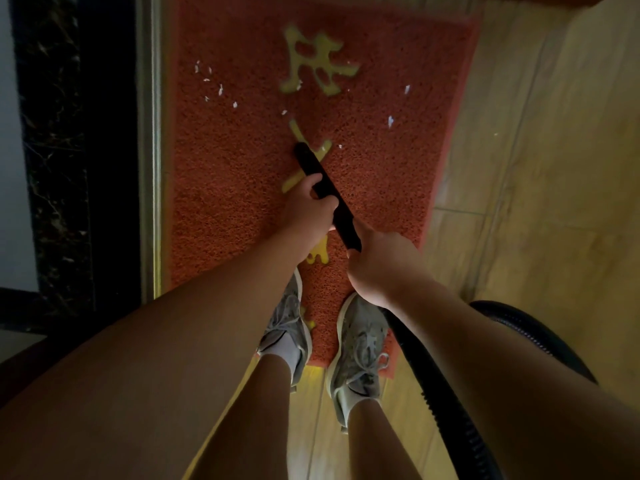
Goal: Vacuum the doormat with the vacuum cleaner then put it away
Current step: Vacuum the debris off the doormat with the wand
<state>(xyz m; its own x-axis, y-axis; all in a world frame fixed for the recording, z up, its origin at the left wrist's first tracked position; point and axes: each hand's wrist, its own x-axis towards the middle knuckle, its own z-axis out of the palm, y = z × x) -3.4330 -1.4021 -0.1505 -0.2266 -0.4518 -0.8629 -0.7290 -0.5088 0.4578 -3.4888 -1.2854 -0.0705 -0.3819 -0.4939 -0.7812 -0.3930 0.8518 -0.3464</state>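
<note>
A red doormat (381, 188) with yellow characters lies on the floor in front of me. Several white paper scraps (220, 89) are scattered over its far half. A black vacuum nozzle tube (329, 192) slants down to the mat's middle, its tip touching the mat. My left hand (306, 209) grips the tube partway along. My right hand (377, 268) grips its near end, where the black ribbed hose (446, 403) runs back past my right arm. The vacuum's body is hidden.
My two feet in grey sneakers (356, 355) stand on the mat's near edge. A metal door threshold (152, 150) and dark marble frame (55, 150) run along the left. Light wooden floor (536, 168) stretches right of the mat. The hose loops at right (526, 327).
</note>
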